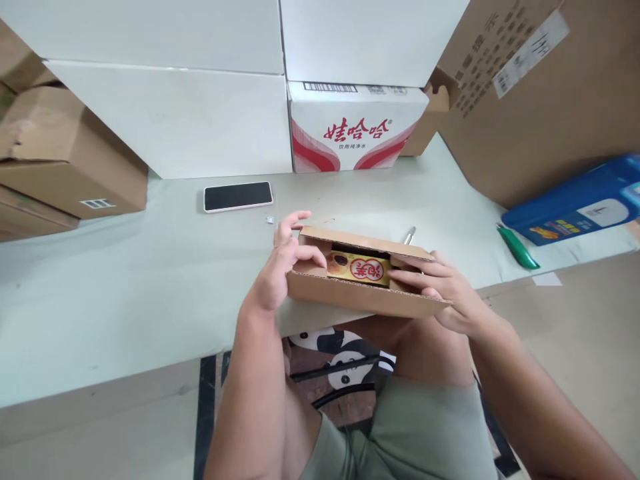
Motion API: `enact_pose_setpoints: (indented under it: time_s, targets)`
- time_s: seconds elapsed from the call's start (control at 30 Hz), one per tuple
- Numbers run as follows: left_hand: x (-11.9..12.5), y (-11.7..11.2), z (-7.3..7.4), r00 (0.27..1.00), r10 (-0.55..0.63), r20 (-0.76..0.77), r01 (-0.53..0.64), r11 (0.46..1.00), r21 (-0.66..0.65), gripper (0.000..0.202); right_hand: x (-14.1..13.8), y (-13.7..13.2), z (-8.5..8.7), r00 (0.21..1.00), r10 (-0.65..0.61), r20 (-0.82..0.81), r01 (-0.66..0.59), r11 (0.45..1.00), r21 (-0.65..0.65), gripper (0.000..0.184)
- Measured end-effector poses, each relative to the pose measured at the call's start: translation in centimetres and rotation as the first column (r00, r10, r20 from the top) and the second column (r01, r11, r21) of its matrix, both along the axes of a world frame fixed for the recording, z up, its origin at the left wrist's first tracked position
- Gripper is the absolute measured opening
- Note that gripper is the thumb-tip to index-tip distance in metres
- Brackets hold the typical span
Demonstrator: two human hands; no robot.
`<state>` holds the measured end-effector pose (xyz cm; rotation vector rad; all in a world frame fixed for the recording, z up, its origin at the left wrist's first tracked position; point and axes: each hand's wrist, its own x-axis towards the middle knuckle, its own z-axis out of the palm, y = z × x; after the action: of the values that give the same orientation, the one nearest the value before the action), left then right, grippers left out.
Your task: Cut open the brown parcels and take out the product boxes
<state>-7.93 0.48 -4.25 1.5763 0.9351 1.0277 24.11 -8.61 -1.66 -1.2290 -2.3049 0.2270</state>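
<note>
A small brown cardboard box (350, 297) sits at the near edge of the pale table (125, 293), its top flaps partly folded in. Inside it lies a yellow packet (357, 268) with a red and white label. My left hand (285, 267) grips the box's left end, its fingers curled over the left flap. My right hand (440, 290) holds the right end, fingers pressing the right flap down over the opening.
A phone (238, 196) lies face up behind the box. A green-handled cutter (517, 248) and a blue package (575, 200) lie at the right. White cartons (175, 120), a red-printed carton (355, 130) and brown boxes (540, 100) line the back and sides.
</note>
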Motion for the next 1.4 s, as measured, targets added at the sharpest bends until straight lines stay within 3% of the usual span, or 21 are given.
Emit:
enact_pose_setpoints:
  time_s: [0.1, 0.2, 0.3, 0.4, 0.47, 0.57, 0.63, 0.67, 0.77, 0.9, 0.97, 1.07, 1.13, 1.2, 1.3, 1.4]
  targets:
    - [-0.3, 0.2, -0.5, 0.998, 0.065, 0.021, -0.067, 0.993, 0.094, 0.068, -0.8, -0.1, 0.6, 1.0, -0.005, -0.003, 0.005, 0.999, -0.031, 0.056]
    - [-0.5, 0.1, -0.5, 0.99, 0.137, 0.038, -0.141, 0.972, 0.19, 0.051, -1.5, -0.2, 0.6, 0.977, -0.071, -0.203, 0.073, 0.997, 0.002, 0.057]
    - [-0.5, -0.4, 0.3, 0.988, 0.15, -0.024, -0.14, 0.961, 0.237, 0.029, -1.9, -0.3, 0.8, 0.874, -0.274, -0.402, 0.303, 0.953, 0.009, 0.051]
    - [-0.7, -1.0, 1.2, 0.994, 0.088, -0.069, -0.071, 0.972, 0.224, 0.021, -2.5, -0.5, 2.2, 0.791, -0.46, -0.404, 0.502, 0.865, -0.002, 0.04]
    - [-0.9, -1.2, 1.5, 0.996, 0.068, -0.056, -0.055, 0.977, 0.205, 0.02, -3.2, -0.8, 4.1, 0.81, -0.474, -0.345, 0.534, 0.839, 0.101, 0.027]
    - [-1.0, -1.4, 1.7, 0.998, 0.048, -0.045, -0.039, 0.983, 0.181, 0.021, -4.6, -0.9, 7.5, 0.934, -0.297, -0.196, 0.334, 0.923, 0.193, 0.007]
    - [-1.0, -1.4, 1.8, 0.999, 0.017, -0.043, -0.009, 0.985, 0.171, 0.022, -5.7, -0.2, 9.2, 0.992, -0.125, -0.034, 0.126, 0.991, 0.044, 0.013]
    - [-1.0, -1.4, 1.8, 0.999, 0.005, -0.041, 0.002, 0.986, 0.168, 0.022, -6.2, 0.4, 9.7, 0.996, -0.054, 0.067, 0.059, 0.996, -0.067, 0.019]
    - [-0.8, -1.5, 2.1, 0.999, -0.004, -0.045, 0.012, 0.986, 0.163, 0.023, -7.6, 2.7, 9.8, 0.918, 0.069, 0.391, 0.055, 0.953, -0.296, 0.042]
    - [-0.8, -1.6, 2.5, 0.998, -0.031, -0.056, 0.039, 0.987, 0.156, 0.022, -8.9, 4.8, 8.5, 0.736, 0.141, 0.662, 0.163, 0.913, -0.375, 0.088]
    - [-0.8, -1.6, 2.5, 0.998, -0.044, -0.053, 0.052, 0.986, 0.161, 0.022, -9.3, 5.0, 8.0, 0.674, 0.142, 0.725, 0.193, 0.914, -0.358, 0.087]
    - [-0.7, -1.4, 2.4, 0.998, -0.032, -0.061, 0.042, 0.984, 0.171, 0.023, -9.4, 5.0, 7.9, 0.614, 0.07, 0.786, 0.275, 0.915, -0.296, 0.06]
    - [-0.7, -1.3, 2.3, 0.996, -0.005, -0.088, 0.021, 0.982, 0.187, 0.023, -9.1, 4.9, 8.3, 0.653, 0.025, 0.757, 0.281, 0.92, -0.272, 0.047]
    - [-0.6, -1.3, 2.2, 0.994, 0.023, -0.109, 0.0, 0.978, 0.21, 0.023, -8.2, 4.7, 9.0, 0.749, -0.018, 0.663, 0.242, 0.938, -0.248, 0.044]
    - [-0.3, -1.1, 2.0, 0.991, 0.072, -0.116, -0.044, 0.972, 0.231, 0.022, -6.3, 3.9, 10.4, 0.881, -0.107, 0.461, 0.201, 0.967, -0.158, 0.042]
    - [0.0, -0.9, 1.8, 0.988, 0.116, -0.106, -0.085, 0.962, 0.26, 0.022, -4.1, 3.0, 11.5, 0.945, -0.23, 0.234, 0.247, 0.968, -0.047, 0.038]
